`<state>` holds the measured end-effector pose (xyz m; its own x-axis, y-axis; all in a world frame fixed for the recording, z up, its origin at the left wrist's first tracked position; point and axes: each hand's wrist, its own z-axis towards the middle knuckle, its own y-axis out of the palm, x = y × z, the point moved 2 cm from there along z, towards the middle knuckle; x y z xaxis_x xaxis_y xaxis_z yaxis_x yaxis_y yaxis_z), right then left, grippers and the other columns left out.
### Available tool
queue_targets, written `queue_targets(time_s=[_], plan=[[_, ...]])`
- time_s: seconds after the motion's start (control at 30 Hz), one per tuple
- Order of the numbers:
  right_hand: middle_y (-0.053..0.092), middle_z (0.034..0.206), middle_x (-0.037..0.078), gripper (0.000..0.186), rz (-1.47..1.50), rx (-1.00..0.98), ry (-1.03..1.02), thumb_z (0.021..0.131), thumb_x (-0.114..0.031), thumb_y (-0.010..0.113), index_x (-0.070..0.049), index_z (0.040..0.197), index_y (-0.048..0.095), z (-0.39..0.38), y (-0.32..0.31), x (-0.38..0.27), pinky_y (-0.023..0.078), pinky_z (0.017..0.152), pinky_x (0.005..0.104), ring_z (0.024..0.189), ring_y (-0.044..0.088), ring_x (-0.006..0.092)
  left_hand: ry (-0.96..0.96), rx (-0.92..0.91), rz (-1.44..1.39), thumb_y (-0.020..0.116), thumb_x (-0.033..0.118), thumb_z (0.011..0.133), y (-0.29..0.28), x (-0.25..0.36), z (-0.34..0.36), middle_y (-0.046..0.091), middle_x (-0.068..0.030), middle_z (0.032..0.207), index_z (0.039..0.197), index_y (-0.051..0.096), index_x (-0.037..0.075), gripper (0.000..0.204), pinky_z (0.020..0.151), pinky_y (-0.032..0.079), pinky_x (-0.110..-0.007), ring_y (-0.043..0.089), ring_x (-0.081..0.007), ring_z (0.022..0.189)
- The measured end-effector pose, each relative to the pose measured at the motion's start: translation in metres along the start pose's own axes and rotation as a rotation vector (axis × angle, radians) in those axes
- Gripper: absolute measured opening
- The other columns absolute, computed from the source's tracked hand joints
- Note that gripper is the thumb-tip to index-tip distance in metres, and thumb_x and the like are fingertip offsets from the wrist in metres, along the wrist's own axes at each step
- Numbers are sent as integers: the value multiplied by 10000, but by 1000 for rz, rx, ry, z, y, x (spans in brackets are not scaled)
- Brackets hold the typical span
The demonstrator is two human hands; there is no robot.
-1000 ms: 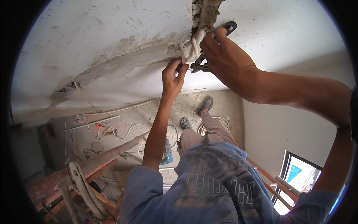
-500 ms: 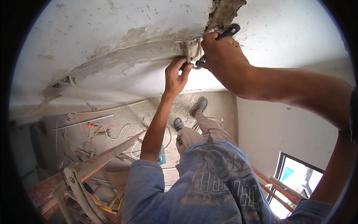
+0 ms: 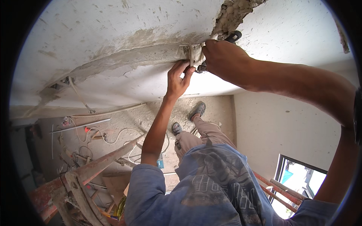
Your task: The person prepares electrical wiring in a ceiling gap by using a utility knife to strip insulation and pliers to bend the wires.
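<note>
Between the thumb and fingers of my left hand (image 3: 178, 80) is the lower end of a whitish cable (image 3: 191, 55) that hangs out of the plastered wall. My right hand (image 3: 226, 62) is closed round a tool with a black handle (image 3: 233, 36), which looks like pliers; the handle pokes out above the fist. Its dark metal end (image 3: 202, 67) shows below the fist, close to my left fingertips. My right hand partly hides the tool and the cables behind it, so I cannot tell whether the jaws grip anything.
A broken channel (image 3: 230, 19) runs up the wall above my hands. Another cable (image 3: 79, 92) hangs from a wall hole at the left. Red-painted scaffold bars (image 3: 102, 158) stand beside me. Cables, a pale rod (image 3: 81, 125) and rubble lie on the floor below. A window (image 3: 298, 180) is at the right.
The view has shifted slightly. Both hands stay at the cable, and the right fist with the tool has turned a little, with less of the handle showing.
</note>
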<state>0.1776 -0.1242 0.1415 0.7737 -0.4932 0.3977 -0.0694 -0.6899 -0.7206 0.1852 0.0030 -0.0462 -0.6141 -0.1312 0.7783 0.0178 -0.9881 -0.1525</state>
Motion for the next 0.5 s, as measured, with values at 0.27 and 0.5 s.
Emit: queue_targets(time_s=[0.27,0.5], plan=[[540,917,24,147,-358,70,72,793,-155,674,-58,904,675,-40,10,-28,473,675,214,915,498,155,-36,11,-65,655,94,915,9,7,-1,612,-112,833,1026,633,-27,166,625,474,-316,597,-193,691],[586,880,131,199,86,227,219,753,-123,674,26,885,663,-46,49,-37,515,667,308,897,548,230,-76,-20,-39,661,117,921,2,12,0,612,-107,826,1039,637,-42,199,621,473,-301,588,-175,674]])
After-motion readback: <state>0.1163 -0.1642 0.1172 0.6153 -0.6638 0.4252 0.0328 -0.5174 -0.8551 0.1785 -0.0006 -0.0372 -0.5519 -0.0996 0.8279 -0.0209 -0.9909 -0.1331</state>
